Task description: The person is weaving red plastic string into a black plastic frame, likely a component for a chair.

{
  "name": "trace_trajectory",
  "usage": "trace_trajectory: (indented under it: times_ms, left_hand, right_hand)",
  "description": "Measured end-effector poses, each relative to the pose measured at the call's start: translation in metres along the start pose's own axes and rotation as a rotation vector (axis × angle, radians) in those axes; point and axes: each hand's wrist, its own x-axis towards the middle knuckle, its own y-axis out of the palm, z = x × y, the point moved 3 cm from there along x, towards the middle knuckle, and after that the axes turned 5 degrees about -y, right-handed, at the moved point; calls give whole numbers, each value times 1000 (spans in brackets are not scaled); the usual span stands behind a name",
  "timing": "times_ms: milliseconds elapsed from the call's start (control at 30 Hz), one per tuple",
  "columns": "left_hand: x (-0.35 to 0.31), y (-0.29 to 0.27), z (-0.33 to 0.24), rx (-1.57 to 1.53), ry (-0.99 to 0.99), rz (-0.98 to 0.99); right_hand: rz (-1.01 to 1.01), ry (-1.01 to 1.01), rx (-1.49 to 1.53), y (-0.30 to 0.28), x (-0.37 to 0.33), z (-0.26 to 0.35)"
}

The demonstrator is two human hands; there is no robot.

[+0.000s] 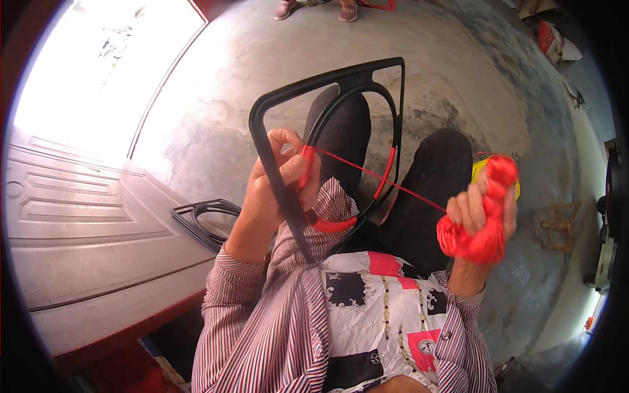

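Note:
A black frame (327, 77) with a rounded ring inside it is held upright over my lap. Red cord (337, 224) is wound around parts of the ring, at its left side, its bottom and its right side. My left hand (272, 180) is closed on the ring's left side, where the wrapped cord is. From there a taut red strand (367, 171) runs across the ring to the right. My right hand (466, 213) grips a thick bundle of red cord (485, 239), out to the right of my knee.
A second black frame (203, 216) lies at my left by a pale panelled surface (85, 209) with a red edge. Something yellow (481, 169) shows behind the cord bundle. A small wooden stool (560, 226) stands at right. Another person's feet (347, 12) are on the concrete floor ahead.

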Motion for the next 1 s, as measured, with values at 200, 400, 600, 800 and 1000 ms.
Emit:
trace_trajectory:
  times_ms: [200, 400, 600, 800, 1000]
  left_hand:
    - [7, 12, -1, 155, -19, -118]
    - [4, 49, 17, -216, -115, -51]
    - [7, 57, 23, -189, -149, -49]
    - [1, 70, 37, -416, -163, 176]
    - [5, 54, 25, 193, -95, 231]
  right_hand:
    - [-382, 164, -47, -20, 23, -41]
    - [37, 363, -393, 51, 49, -56]
    - [-15, 154, -315, 13, 51, -75]
    - [-95, 463, 241, 14, 42, -96]
    - [-229, 199, 209, -14, 49, -96]
